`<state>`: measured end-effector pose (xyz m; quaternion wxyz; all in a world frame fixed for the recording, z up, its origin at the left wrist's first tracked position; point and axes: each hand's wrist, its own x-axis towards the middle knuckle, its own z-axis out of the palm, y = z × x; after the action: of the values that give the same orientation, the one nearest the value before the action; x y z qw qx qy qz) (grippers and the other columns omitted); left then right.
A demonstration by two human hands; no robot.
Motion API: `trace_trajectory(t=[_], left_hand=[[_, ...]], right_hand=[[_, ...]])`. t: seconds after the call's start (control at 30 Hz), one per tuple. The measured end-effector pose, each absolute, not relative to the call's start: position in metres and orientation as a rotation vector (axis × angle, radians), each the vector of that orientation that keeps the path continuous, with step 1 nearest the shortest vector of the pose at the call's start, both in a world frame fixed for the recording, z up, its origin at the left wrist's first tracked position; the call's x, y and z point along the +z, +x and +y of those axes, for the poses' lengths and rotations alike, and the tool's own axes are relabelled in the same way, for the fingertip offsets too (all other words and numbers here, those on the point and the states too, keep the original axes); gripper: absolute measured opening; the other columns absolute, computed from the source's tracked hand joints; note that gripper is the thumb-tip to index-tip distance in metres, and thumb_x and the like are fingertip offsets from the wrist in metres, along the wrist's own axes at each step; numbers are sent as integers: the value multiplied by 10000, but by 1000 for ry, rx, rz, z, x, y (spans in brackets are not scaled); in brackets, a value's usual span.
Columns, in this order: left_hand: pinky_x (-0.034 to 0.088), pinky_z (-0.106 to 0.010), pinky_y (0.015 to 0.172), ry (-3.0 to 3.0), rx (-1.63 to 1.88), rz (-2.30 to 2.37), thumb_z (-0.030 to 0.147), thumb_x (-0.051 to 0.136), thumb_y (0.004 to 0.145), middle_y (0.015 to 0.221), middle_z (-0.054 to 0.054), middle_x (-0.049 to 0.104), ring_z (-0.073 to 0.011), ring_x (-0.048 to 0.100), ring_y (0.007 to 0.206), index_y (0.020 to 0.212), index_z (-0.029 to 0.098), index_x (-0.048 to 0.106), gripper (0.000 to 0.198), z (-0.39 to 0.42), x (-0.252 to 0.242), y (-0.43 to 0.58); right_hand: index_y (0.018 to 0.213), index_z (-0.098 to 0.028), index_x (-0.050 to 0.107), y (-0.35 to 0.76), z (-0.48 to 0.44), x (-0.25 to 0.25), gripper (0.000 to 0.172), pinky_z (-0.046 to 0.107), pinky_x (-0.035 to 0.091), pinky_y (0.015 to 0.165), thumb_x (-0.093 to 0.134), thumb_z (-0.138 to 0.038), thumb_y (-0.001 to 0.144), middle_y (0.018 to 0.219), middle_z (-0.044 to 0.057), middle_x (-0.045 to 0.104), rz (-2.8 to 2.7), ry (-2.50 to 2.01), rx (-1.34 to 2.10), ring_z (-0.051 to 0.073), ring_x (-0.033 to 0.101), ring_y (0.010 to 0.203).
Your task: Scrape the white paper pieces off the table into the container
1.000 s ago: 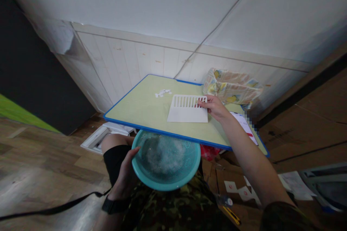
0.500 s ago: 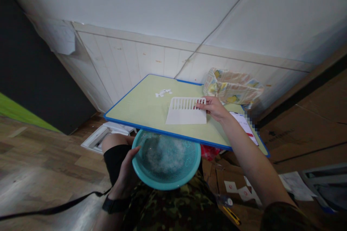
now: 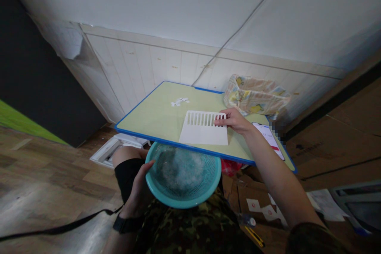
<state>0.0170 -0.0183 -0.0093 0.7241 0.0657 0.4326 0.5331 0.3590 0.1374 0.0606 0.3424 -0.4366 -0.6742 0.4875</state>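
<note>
My right hand (image 3: 235, 120) grips the slotted top edge of a white plastic scraper (image 3: 203, 129) that lies on the pale green, blue-rimmed table (image 3: 154, 116). The scraper's straight lower edge sits close to the table's near rim. My left hand (image 3: 137, 188) holds a teal mesh basket (image 3: 183, 175) by its left rim, just under that near rim. The basket holds a heap of small whitish bits. A little pile of white bits (image 3: 179, 102) lies on the table beyond the scraper.
A patterned fabric pouch (image 3: 255, 96) sits at the table's far right corner, against the wall. A phone (image 3: 268, 135) lies to the right of my right wrist. Cardboard, paper slips and a yellow utility knife (image 3: 255, 237) lie on the floor at lower right.
My right hand has drawn the scraper toward me across the table, nearer the near rim. The basket and my left hand have stayed put.
</note>
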Motion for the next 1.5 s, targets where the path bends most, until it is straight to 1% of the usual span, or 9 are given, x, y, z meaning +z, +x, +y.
trace_trajectory(t=[0.17, 0.23, 0.33, 0.5, 0.63, 0.8, 1.03, 1.27, 1.5], left_hand=[[623, -316, 762, 163, 1192, 944, 189, 535, 928, 627, -85, 793, -244, 770, 622, 727, 116, 796, 337, -17, -14, 15], [622, -329, 779, 167, 1191, 939, 191, 553, 916, 623, -82, 793, -255, 775, 648, 729, 119, 795, 314, -17, -15, 14], [611, -365, 834, 171, 1158, 923, 214, 587, 898, 663, -97, 804, -299, 789, 788, 803, 113, 808, 261, -17, -15, 14], [597, -382, 875, 154, 1180, 944, 207, 601, 879, 647, -93, 800, -324, 782, 892, 894, 115, 814, 232, -17, -14, 13], [593, -390, 888, 160, 1171, 947, 210, 609, 873, 673, -93, 808, -327, 780, 900, 871, 121, 813, 222, -17, -14, 13], [587, -393, 906, 163, 1160, 936, 225, 593, 886, 645, -88, 800, -326, 779, 900, 769, 141, 803, 254, -17, -15, 12], [572, -399, 937, 141, 1150, 913, 230, 594, 895, 727, -115, 819, -340, 766, 969, 888, 108, 812, 250, -18, -16, 11], [596, -383, 893, 133, 1170, 929, 215, 643, 861, 721, -94, 820, -330, 778, 921, 842, 134, 814, 190, -17, -19, 10], [602, -365, 866, 177, 1192, 930, 228, 649, 857, 723, -86, 821, -324, 781, 908, 847, 136, 815, 190, -17, -16, 12]], right_hand=[[823, -149, 765, 359, 135, 63, 324, 254, 450, 579, 884, -390, 642, 738, 35, 732, -1713, -1081, 1376, 146, 623, 624], [799, -153, 761, 360, 135, 64, 308, 255, 449, 579, 884, -387, 641, 720, 30, 727, -1656, -1073, 1379, 141, 619, 612], [741, -154, 752, 363, 135, 67, 303, 254, 432, 552, 890, -396, 622, 680, 27, 718, -1588, -1099, 1307, 134, 606, 572], [776, -137, 767, 375, 135, 74, 333, 260, 428, 532, 908, -373, 588, 695, 44, 729, -1615, -1172, 1279, 143, 611, 560], [775, -127, 765, 379, 133, 79, 340, 251, 421, 502, 898, -390, 604, 687, 49, 724, -1707, -1197, 1306, 136, 600, 541], [772, -127, 758, 379, 131, 81, 340, 246, 436, 505, 895, -393, 611, 676, 43, 712, -1709, -1177, 1312, 131, 602, 547], [781, -131, 761, 382, 131, 82, 341, 264, 459, 544, 898, -394, 613, 713, 53, 730, -1708, -1179, 1308, 145, 625, 573], [764, -158, 754, 375, 137, 74, 332, 255, 465, 528, 901, -409, 604, 703, 38, 735, -1541, -1197, 1206, 152, 636, 576], [791, -154, 753, 366, 140, 63, 373, 232, 425, 471, 893, -441, 599, 692, 35, 731, -1637, -1224, 1218, 148, 625, 561]])
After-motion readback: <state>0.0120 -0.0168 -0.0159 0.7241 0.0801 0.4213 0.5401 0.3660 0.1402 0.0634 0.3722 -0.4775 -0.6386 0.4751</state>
